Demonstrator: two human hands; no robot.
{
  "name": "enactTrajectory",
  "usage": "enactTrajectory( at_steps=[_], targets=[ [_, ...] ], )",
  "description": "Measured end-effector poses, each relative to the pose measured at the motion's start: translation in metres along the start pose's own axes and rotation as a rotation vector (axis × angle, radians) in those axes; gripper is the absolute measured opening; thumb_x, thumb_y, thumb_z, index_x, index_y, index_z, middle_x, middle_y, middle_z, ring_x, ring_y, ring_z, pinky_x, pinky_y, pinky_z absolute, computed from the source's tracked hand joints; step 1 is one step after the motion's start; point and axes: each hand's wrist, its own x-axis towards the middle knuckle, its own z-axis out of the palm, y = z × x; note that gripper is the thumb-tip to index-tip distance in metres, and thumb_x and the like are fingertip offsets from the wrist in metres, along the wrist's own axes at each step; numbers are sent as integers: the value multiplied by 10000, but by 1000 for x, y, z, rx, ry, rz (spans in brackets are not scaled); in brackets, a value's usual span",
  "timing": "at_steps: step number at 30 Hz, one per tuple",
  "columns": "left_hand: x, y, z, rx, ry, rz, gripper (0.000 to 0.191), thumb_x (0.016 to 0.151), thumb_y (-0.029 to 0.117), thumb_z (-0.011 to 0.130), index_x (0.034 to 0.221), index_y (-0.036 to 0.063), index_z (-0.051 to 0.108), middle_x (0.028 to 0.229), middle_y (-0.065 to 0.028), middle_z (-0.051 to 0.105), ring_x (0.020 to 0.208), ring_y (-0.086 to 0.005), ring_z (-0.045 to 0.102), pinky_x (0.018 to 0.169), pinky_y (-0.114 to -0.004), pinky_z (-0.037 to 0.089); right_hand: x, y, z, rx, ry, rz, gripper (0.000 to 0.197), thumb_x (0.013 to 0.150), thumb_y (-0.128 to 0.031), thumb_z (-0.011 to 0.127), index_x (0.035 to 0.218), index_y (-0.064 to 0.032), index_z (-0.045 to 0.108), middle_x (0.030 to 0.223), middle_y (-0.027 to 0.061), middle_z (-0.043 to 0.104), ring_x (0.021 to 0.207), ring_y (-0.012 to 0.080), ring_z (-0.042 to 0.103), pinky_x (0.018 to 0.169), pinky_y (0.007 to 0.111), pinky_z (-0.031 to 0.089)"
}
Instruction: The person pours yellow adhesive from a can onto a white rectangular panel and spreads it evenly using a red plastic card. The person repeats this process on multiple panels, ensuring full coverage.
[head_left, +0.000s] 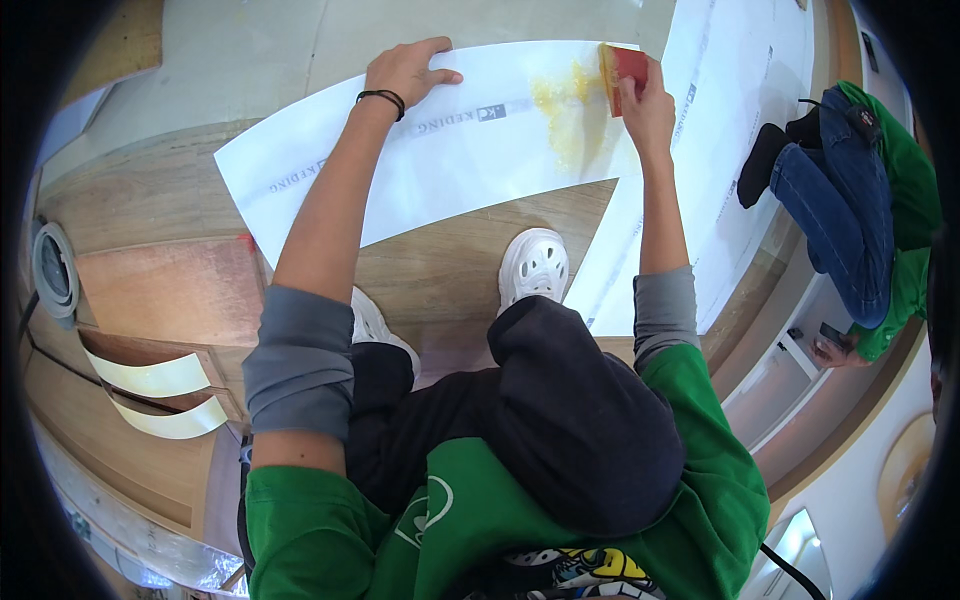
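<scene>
My right hand (651, 105) grips a red spreader (628, 67), its left edge coated in yellow adhesive. The blade stands near the right end of a curved white sheet (442, 172) that bears printed writing. Left of the spreader, a wet yellow adhesive patch (570, 105) is smeared unevenly over the sheet. My left hand (412, 71) rests at the sheet's far edge, thumb and fingers apart; whether its hidden fingertips curl under the edge is unclear.
A larger white printed sheet (720, 150) lies to the right. Beyond it, a person (847, 202) in jeans holds a phone (832, 334). At left are a wooden panel (172, 289), two curved pale strips (150, 375) and a round grey object (55, 268). My white clogs (534, 266) stand close below.
</scene>
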Motion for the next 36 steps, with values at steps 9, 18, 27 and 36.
enactTrajectory(
  at_steps=[9,18,27,36],
  targets=[
    [0,0,1,1,13,1,539,796,494,735,1232,191,640,1110,-106,708,1011,-283,660,878,-394,508,11,25,-17,-140,89,100,417,884,-339,582,1267,-175,563,936,152,731,863,371,706,765,445,558],
    [1,2,0,16,4,4,551,794,504,732,1236,189,638,1116,-110,707,1011,-286,663,882,-402,512,10,25,13,-88,115,-52,371,928,-301,553,1279,-185,524,821,154,714,733,392,693,663,472,546],
    [4,0,5,20,24,20,576,770,512,749,1243,199,647,1132,-96,708,1020,-271,669,883,-399,518,-4,15,7,42,124,34,370,947,-269,529,1273,-97,495,846,212,711,781,405,701,703,477,554],
    [6,-7,10,9,67,69,559,773,510,745,1223,191,652,1120,-97,708,1017,-292,665,882,-419,518,-25,-43,35,33,99,-23,333,945,-228,525,1231,-63,486,761,225,689,694,417,683,648,481,542]
  ],
)
